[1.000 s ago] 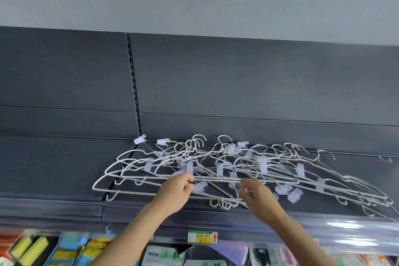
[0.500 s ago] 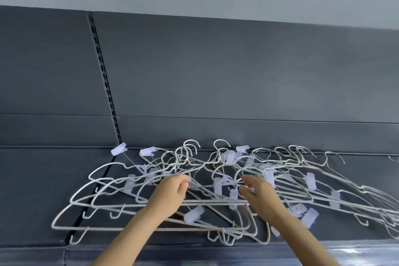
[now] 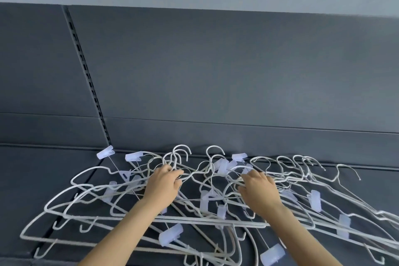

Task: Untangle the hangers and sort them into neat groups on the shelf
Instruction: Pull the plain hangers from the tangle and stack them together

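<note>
both hands, left and right, moved up to the hooks | now gripping hangers | shelf pile still one knot, sorting barely begun

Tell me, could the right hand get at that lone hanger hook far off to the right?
Probably yes. The right hand lies in the tangle, and the lone hook stands clear on the shelf, with only low wire hangers between them to reach over.

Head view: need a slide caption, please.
Both hands, left and right, grasp tangled white hangers on a dark shelf.
</note>
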`<state>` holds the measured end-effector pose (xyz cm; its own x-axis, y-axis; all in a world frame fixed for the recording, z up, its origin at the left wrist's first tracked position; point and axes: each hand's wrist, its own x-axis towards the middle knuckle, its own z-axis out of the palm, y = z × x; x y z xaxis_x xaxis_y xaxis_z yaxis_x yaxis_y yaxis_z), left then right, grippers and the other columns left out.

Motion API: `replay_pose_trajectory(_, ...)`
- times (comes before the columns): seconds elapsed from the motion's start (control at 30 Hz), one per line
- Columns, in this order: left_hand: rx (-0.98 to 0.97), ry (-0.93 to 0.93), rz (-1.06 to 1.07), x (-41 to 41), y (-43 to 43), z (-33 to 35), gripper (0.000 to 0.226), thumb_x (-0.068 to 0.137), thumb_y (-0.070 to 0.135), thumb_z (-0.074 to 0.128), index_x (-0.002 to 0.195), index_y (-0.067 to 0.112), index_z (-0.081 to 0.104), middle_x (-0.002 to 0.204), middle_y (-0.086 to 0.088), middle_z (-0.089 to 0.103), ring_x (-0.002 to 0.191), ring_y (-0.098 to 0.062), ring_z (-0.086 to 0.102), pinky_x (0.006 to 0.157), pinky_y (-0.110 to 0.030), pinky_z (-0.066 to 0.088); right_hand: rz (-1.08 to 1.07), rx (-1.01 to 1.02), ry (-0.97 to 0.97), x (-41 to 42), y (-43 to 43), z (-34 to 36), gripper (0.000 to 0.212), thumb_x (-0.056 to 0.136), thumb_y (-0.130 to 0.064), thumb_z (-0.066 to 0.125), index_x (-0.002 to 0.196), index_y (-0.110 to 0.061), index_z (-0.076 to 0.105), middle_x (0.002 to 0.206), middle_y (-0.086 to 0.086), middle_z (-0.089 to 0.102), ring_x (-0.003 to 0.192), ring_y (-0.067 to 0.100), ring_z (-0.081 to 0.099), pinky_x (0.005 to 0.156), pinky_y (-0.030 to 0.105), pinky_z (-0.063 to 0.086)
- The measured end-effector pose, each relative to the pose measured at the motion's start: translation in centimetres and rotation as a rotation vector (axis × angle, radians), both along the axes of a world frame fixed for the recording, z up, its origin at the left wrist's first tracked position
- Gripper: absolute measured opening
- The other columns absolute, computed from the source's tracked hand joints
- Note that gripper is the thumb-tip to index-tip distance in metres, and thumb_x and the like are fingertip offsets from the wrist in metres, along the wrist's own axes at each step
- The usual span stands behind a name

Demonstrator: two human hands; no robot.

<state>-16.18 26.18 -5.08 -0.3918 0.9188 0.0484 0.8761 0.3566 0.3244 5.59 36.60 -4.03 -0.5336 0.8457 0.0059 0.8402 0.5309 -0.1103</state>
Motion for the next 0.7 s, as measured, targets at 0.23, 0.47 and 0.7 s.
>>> replay_pose_trajectory(0.23, 0.053, 0.009, 0.036, -0.3, 1.3, -0.1, 0.017, 0.091, 0.020, 0.050, 0.093, 0.016, 0.066, 0.103, 0.004, 0.046, 0.097, -0.014, 0.039, 0.086, -0.024, 0.036, 0.010, -0.017, -0.049, -1.3, 1.8, 0.2, 0.026, 0.087, -0.013, 0.044, 0.107, -0.014, 0.059, 0.114, 0.005, 0.060, 0.106, 0.024, 0.055, 0.094, 0.032, 0.036)
replay_pose_trajectory(0.47, 0.231, -0.234, -0.007, -2.4, 1.9, 3.8, 0.019, 0.089, 0.020, 0.052, 0.072, 0.027, 0.057, 0.071, 0.006, 0.065, 0.071, -0.018, 0.061, 0.068, -0.038, 0.050, -0.039, -0.106, 0.283, -1.1, 2.6, 2.7, 0.016, 0.093, -0.019, 0.041, 0.098, -0.013, 0.055, 0.093, 0.011, 0.068, 0.079, 0.030, 0.059, 0.063, 0.031, 0.041)
replay_pose_trajectory(0.7, 0.381, -0.379, -0.031, -4.0, 2.0, 5.1, 0.011, 0.086, 0.018, 0.061, 0.082, 0.020, 0.071, 0.074, 0.000, 0.071, 0.074, -0.026, 0.065, 0.074, -0.046, 0.053, -0.044, -0.087, 0.469, 0.3, 3.3, 6.1, 0.018, 0.088, -0.008, 0.052, 0.096, -0.009, 0.068, 0.082, 0.009, 0.069, 0.083, 0.028, 0.063, 0.074, 0.031, 0.048)
